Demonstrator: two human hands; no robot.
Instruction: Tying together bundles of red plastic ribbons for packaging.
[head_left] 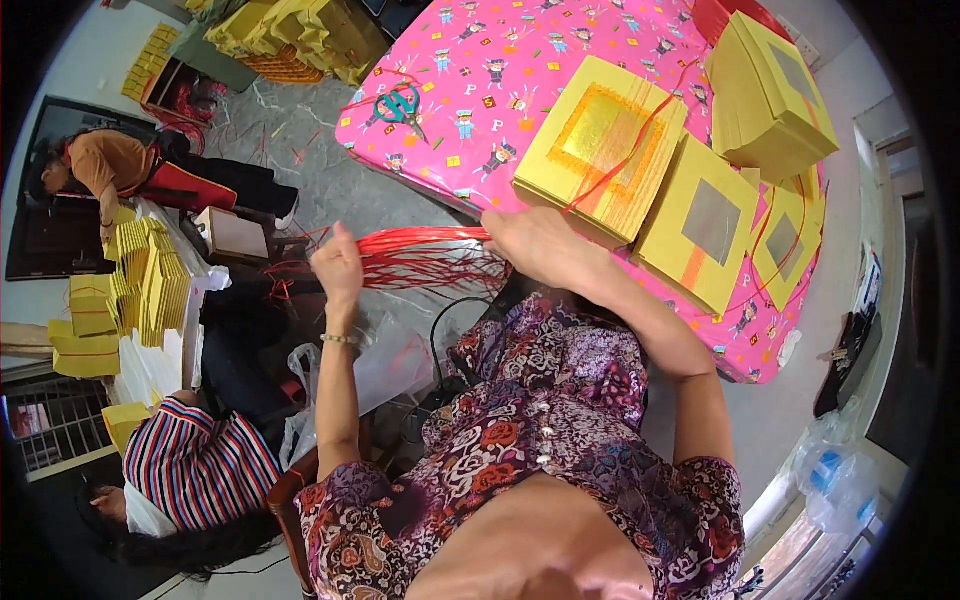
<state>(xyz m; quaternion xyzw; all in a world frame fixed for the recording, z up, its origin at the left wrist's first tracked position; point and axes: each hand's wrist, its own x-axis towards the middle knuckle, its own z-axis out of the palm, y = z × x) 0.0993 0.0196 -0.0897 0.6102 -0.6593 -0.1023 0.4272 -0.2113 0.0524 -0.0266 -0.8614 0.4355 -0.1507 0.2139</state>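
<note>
1. Writing: the pink cover [540, 40] on your desk [370, 142] carries single printed letters scattered among small cartoon figures. The gold square on the nearest yellow paper stack [548, 170] has an orange border; any marks inside it are too fine to make out.
2. Left hand [338, 265]: raised in a fist, thumb pointing up, forearm nearly upright in view, bracelet [340, 339] at the wrist. Grip together, clamped on the red strings.
3. Right hand [535, 245]: back of the hand toward the camera, elbow bent out to your right, forearm slanting in across your front. Grip clamped on the other end of the red strings; most fingertips are hidden.
4. Red strings [425, 240]: stretched between your two hands, in front of your body and just off the desk edge. Upper strands run fairly straight, lower ones sag and tangle; loose ends stick out past your left fist.
5. On the desk: green-handled scissors [398, 100] near the left edge, more yellow stacks to the right, one red string lying across the nearest stack.
6. To your left: a person in a brown top [105, 165] bends over folded yellow paper [150, 275]; another wears a striped top [205, 465].
</note>
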